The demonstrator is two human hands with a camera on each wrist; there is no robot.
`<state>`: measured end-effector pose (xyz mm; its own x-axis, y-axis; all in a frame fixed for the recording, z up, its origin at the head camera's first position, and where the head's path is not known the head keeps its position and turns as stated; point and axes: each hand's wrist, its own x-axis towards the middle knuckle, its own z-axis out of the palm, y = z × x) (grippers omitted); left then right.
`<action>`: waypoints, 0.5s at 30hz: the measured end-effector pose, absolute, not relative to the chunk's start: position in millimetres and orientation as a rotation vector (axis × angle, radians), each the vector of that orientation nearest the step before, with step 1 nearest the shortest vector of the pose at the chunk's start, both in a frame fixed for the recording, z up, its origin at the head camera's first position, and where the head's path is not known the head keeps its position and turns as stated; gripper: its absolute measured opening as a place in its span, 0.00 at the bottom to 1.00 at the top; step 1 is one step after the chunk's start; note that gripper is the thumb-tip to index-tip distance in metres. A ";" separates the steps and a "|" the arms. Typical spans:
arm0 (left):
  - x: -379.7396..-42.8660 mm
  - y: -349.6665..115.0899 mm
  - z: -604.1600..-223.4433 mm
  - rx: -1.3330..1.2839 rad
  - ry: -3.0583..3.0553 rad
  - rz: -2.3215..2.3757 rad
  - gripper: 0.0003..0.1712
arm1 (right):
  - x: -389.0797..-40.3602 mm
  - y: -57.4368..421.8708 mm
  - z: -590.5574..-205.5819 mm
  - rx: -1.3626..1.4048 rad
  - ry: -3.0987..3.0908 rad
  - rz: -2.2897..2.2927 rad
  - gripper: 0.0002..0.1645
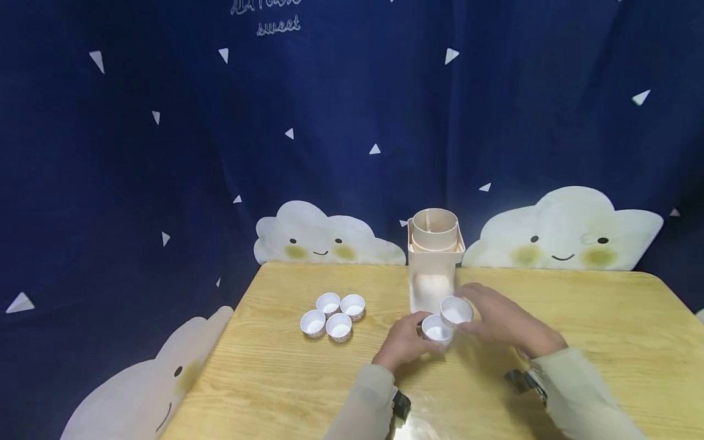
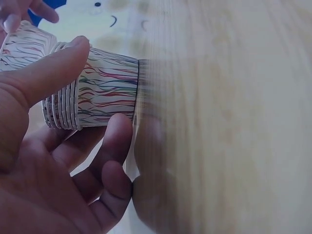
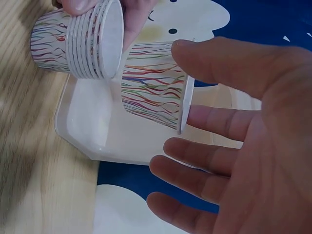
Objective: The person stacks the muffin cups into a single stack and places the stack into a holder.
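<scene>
Left hand (image 1: 406, 342): curled around a stack of paper cups (image 2: 108, 87), thumb on one side, fingers on the other. Several rims sit nested together; walls white with wavy coloured lines, inside white. Stack upright, its base at or just above the desk (image 1: 264, 379); cannot tell which.

Right hand (image 1: 497, 318): pinches a single cup (image 3: 153, 87) near the rim, between thumb and index finger; the other fingers spread loose. Cup has the same wavy pattern, mouth up, held just beside the stack and a little higher. Cannot tell whether the two touch.

Light sleeves (image 1: 365, 400) on both arms, a small black device (image 1: 401, 404) at each wrist.

Directly beyond the hands: cream holder (image 1: 431, 272), upright, with a round open tube (image 1: 434, 227) at its top and a shallow base toward the person.

Left of the hands, well apart: four cups (image 1: 338, 327), mouths up, grouped close together on the wood-grain desk.

Behind the desk: dark blue curtain (image 1: 341, 85), white triangles, smiling pale clouds (image 1: 566, 226), some lettering.
</scene>
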<state>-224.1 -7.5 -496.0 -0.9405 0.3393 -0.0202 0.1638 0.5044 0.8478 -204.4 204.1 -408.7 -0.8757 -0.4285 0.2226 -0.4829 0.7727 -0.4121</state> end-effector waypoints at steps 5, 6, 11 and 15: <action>-222.6 -7.3 -494.8 0.427 2.576 1.379 0.32 | -203.6 200.3 -409.6 0.765 -2.834 0.699 0.25; -222.8 -7.3 -495.1 0.430 2.580 1.372 0.32 | -203.7 199.6 -409.8 0.770 -2.835 0.695 0.25; -222.8 -7.6 -495.4 0.454 2.582 1.365 0.33 | -203.3 195.4 -410.6 0.777 -2.857 0.685 0.24; -222.9 -7.8 -494.6 0.465 2.585 1.369 0.33 | -204.3 192.6 -412.0 0.787 -2.858 0.689 0.22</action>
<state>-222.9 -7.8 -494.6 -0.9348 0.3549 -0.0122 0.1893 0.5271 0.8284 -204.3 192.6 -412.0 -0.8618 -0.4621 0.2090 -0.5066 0.7644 -0.3988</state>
